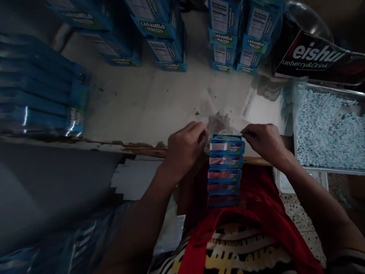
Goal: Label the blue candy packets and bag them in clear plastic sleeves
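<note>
A stack of small blue candy boxes [226, 161] printed "Caramelo Macizo" stands at the table's front edge, close to my body, with several boxes in a column. Just left of its top end, my left hand [185, 150] is closed, its fingers curled and their tips partly hidden. My right hand [265, 144] pinches at the top right corner of the stack, thumb and forefinger together. Whatever either hand may hold is too small or too dark to make out.
Piled blue display boxes [165, 49] line the back of the pale table [137, 102]. Wrapped blue packs [34, 87] lie at left. To the right are a metal tray of light blue candies [330, 129] and a black printed carton [316, 57].
</note>
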`<state>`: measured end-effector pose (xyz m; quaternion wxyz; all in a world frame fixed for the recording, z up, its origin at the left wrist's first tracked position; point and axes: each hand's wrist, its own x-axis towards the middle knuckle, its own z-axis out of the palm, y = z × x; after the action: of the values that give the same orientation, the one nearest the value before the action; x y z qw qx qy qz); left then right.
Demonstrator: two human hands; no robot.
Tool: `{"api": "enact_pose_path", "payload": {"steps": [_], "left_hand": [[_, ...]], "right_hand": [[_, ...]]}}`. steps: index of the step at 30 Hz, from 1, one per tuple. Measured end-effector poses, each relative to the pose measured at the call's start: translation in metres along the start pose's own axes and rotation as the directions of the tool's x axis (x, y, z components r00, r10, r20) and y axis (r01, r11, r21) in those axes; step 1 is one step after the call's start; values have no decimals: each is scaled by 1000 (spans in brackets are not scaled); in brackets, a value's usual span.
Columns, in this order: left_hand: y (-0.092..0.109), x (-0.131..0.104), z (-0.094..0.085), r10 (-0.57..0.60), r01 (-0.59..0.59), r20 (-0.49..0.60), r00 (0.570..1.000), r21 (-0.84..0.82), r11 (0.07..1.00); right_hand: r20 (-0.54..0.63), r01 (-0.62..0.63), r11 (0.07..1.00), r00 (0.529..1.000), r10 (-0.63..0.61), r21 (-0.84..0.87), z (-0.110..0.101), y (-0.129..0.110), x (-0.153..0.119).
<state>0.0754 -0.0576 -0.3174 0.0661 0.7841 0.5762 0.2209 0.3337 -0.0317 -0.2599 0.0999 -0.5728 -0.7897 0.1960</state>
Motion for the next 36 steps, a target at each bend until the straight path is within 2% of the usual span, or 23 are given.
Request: {"api": "enact_pose_path", "payload": {"steps": [4,8,10,12,15,18,21,23,26,29,33,35,36], "left_hand": [[11,0,-14,18,-8,-192,981,53,999],[21,-4,-26,20,-32,-259,966,-42,999],[25,-9,-27,-12,-16,-274,962,-99,995],[30,-15,-24,-64,30,-327,943,-107,994],[35,-23,-10,-128,84,-441,888,-118,989],[38,-30,5,-118,46,-570,814,-139,989],[36,-33,15,-43,-41,-700,712,-103,994],[34,-32,18,-17,-63,-739,673,-80,995],[29,-36,22,-56,-4,-730,681,-80,997],[23,-53,26,-56,10,-711,701,-68,998],[12,-81,40,-27,-18,-615,788,-66,998],[8,-80,50,-104,49,-597,795,-108,993],[7,-75,55,-170,98,-607,777,-149,984]], "right_hand": [[-117,23,999,993,-18,46,-11,-14,-15],[-211,33,999,977,-30,10,-13,-31,-35],[-294,45,998,954,-55,-41,-8,-37,-44],[-415,71,988,902,-122,-134,1,-40,-50],[-562,150,948,775,-289,-281,17,-36,-56],[-613,243,907,674,-412,-343,29,-29,-58],[-611,334,881,636,-473,-335,33,-25,-57],[-610,363,878,632,-479,-313,32,-25,-56],[-596,373,875,641,-484,-309,30,-23,-58],[-534,411,856,670,-516,-312,31,-17,-68],[-488,463,855,704,-515,-234,40,-7,-77],[-519,461,869,706,-482,-180,46,-6,-74],[-546,457,876,699,-462,-155,48,-7,-71]]}}
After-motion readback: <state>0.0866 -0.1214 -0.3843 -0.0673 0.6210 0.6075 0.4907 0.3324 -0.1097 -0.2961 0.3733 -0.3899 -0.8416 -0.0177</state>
